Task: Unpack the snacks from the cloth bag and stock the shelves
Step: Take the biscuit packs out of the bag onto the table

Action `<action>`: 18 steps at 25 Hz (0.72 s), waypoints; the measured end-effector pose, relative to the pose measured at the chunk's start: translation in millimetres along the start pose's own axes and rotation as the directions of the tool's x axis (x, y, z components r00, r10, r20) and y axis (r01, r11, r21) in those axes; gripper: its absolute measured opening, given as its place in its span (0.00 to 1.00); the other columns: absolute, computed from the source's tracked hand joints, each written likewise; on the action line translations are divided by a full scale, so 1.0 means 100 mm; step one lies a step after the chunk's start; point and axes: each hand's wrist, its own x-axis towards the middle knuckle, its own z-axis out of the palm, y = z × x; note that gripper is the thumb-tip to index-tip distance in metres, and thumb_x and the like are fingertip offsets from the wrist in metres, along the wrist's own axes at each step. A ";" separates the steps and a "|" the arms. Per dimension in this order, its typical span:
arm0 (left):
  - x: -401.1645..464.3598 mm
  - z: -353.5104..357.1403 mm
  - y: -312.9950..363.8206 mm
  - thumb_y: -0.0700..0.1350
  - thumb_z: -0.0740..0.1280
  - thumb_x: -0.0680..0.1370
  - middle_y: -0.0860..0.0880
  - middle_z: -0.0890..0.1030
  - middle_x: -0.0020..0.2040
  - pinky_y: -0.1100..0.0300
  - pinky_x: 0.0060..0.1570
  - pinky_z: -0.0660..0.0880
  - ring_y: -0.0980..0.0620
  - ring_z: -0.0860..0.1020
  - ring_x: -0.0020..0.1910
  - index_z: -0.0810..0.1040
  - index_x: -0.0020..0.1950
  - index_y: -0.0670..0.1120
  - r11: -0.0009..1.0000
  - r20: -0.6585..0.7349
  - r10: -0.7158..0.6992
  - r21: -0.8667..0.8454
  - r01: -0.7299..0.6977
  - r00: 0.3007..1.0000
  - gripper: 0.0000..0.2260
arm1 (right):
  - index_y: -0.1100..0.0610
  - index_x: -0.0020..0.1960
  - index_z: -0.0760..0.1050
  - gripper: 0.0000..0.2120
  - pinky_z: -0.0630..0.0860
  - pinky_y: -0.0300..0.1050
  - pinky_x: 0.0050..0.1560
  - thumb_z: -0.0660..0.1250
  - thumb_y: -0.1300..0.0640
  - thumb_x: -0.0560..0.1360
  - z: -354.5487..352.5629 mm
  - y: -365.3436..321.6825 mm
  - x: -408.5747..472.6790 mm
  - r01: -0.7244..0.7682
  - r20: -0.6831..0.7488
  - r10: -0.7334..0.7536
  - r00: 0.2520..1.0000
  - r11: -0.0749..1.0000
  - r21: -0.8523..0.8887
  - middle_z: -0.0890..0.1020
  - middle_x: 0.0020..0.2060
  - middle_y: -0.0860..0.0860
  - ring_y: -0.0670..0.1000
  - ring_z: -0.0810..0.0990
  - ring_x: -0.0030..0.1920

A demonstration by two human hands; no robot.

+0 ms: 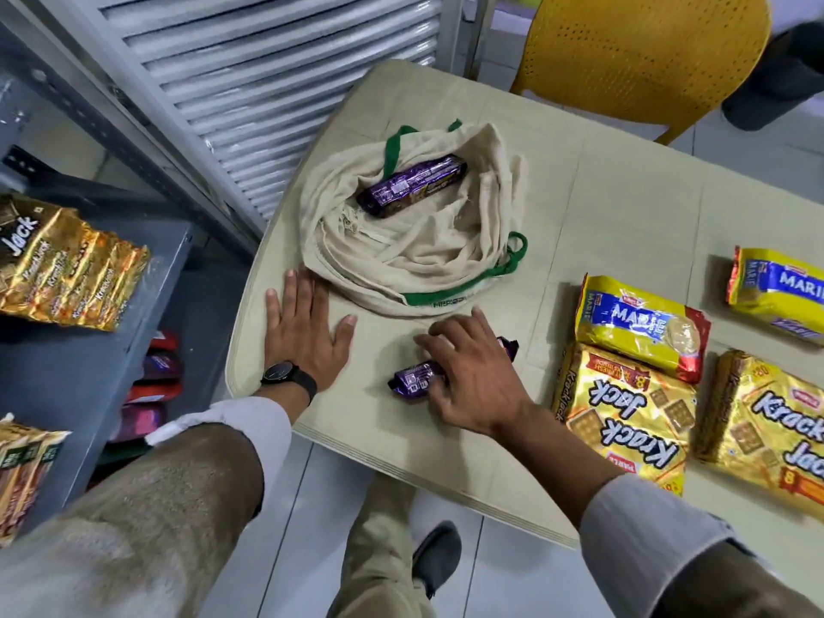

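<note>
A cream cloth bag (pixel 401 256) with green handles lies open on the beige table (pixel 602 207). Inside it rests a purple biscuit pack (pixel 412 185). My left hand (pixel 305 332) lies flat on the table, fingers spread, just left of the bag's rim, and holds nothing. My right hand (pixel 472 372) is curled over a second purple biscuit pack (pixel 417 383) lying on the table in front of the bag. Two yellow Marie packs (pixel 637 325) (pixel 780 292) and two gold Krack Jack packs (pixel 624 412) (pixel 771 430) lie on the table's right side.
A grey metal shelf (pixel 111 350) stands at the left with gold Krack Jack packs (pixel 67 265) on it and red and purple packs (pixel 156 376) lower down. A louvred panel (pixel 249 82) is behind. A yellow chair (pixel 633 51) sits beyond the table.
</note>
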 end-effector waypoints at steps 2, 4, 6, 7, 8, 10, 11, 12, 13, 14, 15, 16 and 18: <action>-0.01 -0.01 0.01 0.63 0.48 0.82 0.39 0.57 0.82 0.37 0.79 0.47 0.42 0.48 0.83 0.61 0.79 0.39 1.000 0.009 -0.005 -0.002 0.005 1.000 0.35 | 0.58 0.60 0.81 0.22 0.64 0.61 0.73 0.67 0.53 0.68 -0.11 0.05 0.36 0.088 -0.074 -0.087 0.993 0.996 0.013 0.81 0.52 0.55 0.59 0.77 0.56; 0.01 0.00 0.00 0.63 0.47 0.82 0.39 0.58 0.82 0.37 0.79 0.48 0.42 0.48 0.83 0.61 0.79 0.39 1.000 0.001 -0.005 0.001 0.005 1.000 0.35 | 0.60 0.59 0.82 0.18 0.65 0.60 0.73 0.65 0.58 0.71 -0.22 0.12 0.83 0.114 -0.116 -0.119 0.986 0.992 -0.048 0.82 0.51 0.57 0.61 0.78 0.55; 0.03 0.01 -0.01 0.63 0.48 0.82 0.39 0.59 0.82 0.37 0.79 0.49 0.42 0.49 0.83 0.62 0.78 0.39 1.000 -0.011 -0.004 0.005 0.004 1.000 0.34 | 0.62 0.60 0.81 0.19 0.70 0.59 0.69 0.62 0.63 0.71 -0.30 0.22 1.31 0.088 -0.133 -0.107 0.985 0.987 -0.135 0.82 0.52 0.59 0.63 0.78 0.54; 0.04 0.03 -0.03 0.63 0.48 0.82 0.39 0.60 0.81 0.37 0.78 0.50 0.42 0.50 0.83 0.63 0.78 0.39 1.000 -0.015 -0.002 0.006 0.002 1.000 0.34 | 0.61 0.62 0.80 0.21 0.71 0.58 0.67 0.60 0.64 0.71 -0.35 0.28 1.56 0.064 -0.124 -0.087 0.989 0.982 -0.178 0.82 0.54 0.59 0.64 0.78 0.55; 0.04 0.06 -0.04 0.63 0.49 0.82 0.39 0.60 0.81 0.37 0.78 0.50 0.42 0.50 0.83 0.64 0.78 0.39 1.000 -0.020 0.000 0.010 0.000 1.000 0.34 | 0.61 0.64 0.79 0.23 0.71 0.58 0.67 0.57 0.63 0.72 -0.38 0.35 1.78 0.040 -0.106 -0.065 0.992 0.974 -0.222 0.81 0.56 0.59 0.64 0.77 0.57; 0.03 0.08 -0.04 0.63 0.49 0.82 0.39 0.61 0.81 0.36 0.78 0.50 0.42 0.49 0.83 0.65 0.77 0.39 1.000 -0.016 0.000 0.021 0.000 1.000 0.34 | 0.59 0.66 0.76 0.23 0.69 0.58 0.68 0.54 0.59 0.75 -0.43 0.52 2.14 0.006 -0.064 -0.026 0.998 0.955 -0.295 0.80 0.59 0.59 0.63 0.75 0.59; 0.04 0.09 -0.05 0.63 0.49 0.82 0.39 0.61 0.81 0.37 0.78 0.50 0.42 0.49 0.83 0.65 0.77 0.39 1.000 -0.007 -0.003 0.026 0.003 1.000 0.34 | 0.58 0.67 0.75 0.21 0.69 0.58 0.68 0.56 0.58 0.76 -0.43 0.59 2.31 -0.005 -0.026 -0.004 1.000 0.948 -0.318 0.79 0.59 0.58 0.62 0.75 0.60; 0.04 0.09 -0.04 0.64 0.49 0.82 0.39 0.60 0.81 0.37 0.79 0.50 0.42 0.49 0.83 0.66 0.77 0.40 1.000 -0.003 -0.003 0.028 0.003 1.000 0.34 | 0.57 0.67 0.75 0.21 0.69 0.58 0.68 0.60 0.57 0.76 -0.43 0.66 2.43 -0.009 0.022 0.017 1.000 0.942 -0.336 0.79 0.60 0.58 0.62 0.75 0.60; 0.05 0.09 -0.04 0.64 0.49 0.82 0.39 0.60 0.81 0.37 0.79 0.49 0.42 0.48 0.83 0.66 0.77 0.40 1.000 0.002 -0.004 0.028 0.004 1.000 0.34 | 0.56 0.67 0.74 0.21 0.69 0.59 0.69 0.63 0.55 0.75 -0.42 0.70 2.52 -0.001 0.078 0.030 0.996 0.937 -0.348 0.79 0.60 0.57 0.62 0.75 0.61; 0.06 0.09 -0.04 0.64 0.49 0.82 0.40 0.60 0.82 0.37 0.79 0.49 0.43 0.48 0.83 0.67 0.76 0.40 1.000 0.007 -0.007 0.027 0.006 1.000 0.34 | 0.55 0.67 0.75 0.20 0.69 0.60 0.69 0.65 0.54 0.75 -0.40 0.73 2.58 0.012 0.119 0.032 0.992 0.936 -0.353 0.79 0.60 0.57 0.62 0.75 0.61; 0.06 0.09 -0.04 0.64 0.50 0.82 0.40 0.59 0.82 0.37 0.79 0.49 0.43 0.48 0.83 0.67 0.76 0.40 1.000 0.009 -0.007 0.025 0.007 1.000 0.33 | 0.55 0.65 0.76 0.20 0.69 0.60 0.68 0.67 0.53 0.75 -0.40 0.74 2.60 0.021 0.129 0.026 0.991 0.935 -0.355 0.80 0.59 0.56 0.62 0.75 0.61; 0.06 0.09 -0.05 0.64 0.50 0.82 0.40 0.59 0.82 0.37 0.79 0.49 0.43 0.47 0.83 0.67 0.76 0.40 1.000 0.007 -0.005 0.023 0.005 1.000 0.33 | 0.54 0.65 0.77 0.19 0.69 0.59 0.68 0.68 0.52 0.74 -0.39 0.75 2.59 0.027 0.109 0.012 0.994 0.935 -0.354 0.81 0.58 0.56 0.62 0.75 0.60; 0.06 0.09 -0.05 0.64 0.50 0.82 0.40 0.60 0.81 0.37 0.79 0.49 0.43 0.48 0.83 0.67 0.75 0.40 1.000 0.006 0.002 0.027 -0.002 1.000 0.33 | 0.55 0.64 0.79 0.20 0.71 0.57 0.66 0.69 0.51 0.73 -0.40 0.73 2.50 0.027 0.021 -0.021 1.000 0.945 -0.326 0.83 0.58 0.55 0.61 0.76 0.59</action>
